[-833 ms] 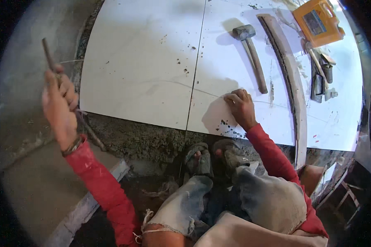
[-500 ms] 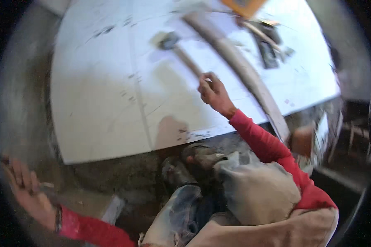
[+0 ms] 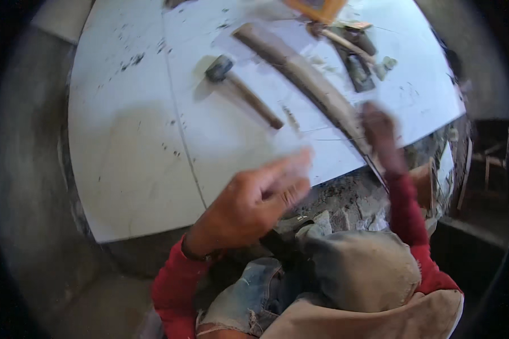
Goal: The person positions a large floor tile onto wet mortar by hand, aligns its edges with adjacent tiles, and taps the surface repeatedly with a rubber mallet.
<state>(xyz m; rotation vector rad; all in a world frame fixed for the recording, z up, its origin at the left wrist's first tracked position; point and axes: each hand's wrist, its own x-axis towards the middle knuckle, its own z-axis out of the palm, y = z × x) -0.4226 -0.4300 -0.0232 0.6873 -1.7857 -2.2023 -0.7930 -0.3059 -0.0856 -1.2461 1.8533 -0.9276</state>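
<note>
A hammer (image 3: 246, 93) with a dark head and wooden handle lies on the white surface (image 3: 136, 175), with no hand on it. My left hand (image 3: 251, 200) hovers over the near edge, its fingers stretched out and the thumb apart, holding nothing. To its right, my right hand (image 3: 380, 131) is at the near end of a long, slightly curved wooden piece (image 3: 302, 73). Motion smears the right fingers, so whether they touch or grip the wood is unclear.
Beyond the wood, a tool with a pale wooden handle (image 3: 348, 46) lies by a dark, flat-bodied object (image 3: 357, 73). A yellow-orange object (image 3: 316, 10) sits at the far edge of view. Dark crumbs dot the surface, and my trousered knees (image 3: 362, 271) are close below it.
My right hand has let go of the hammer, which now lies on the surface, and moved right to the wood. My left hand has come in from the far lower left toward the middle.
</note>
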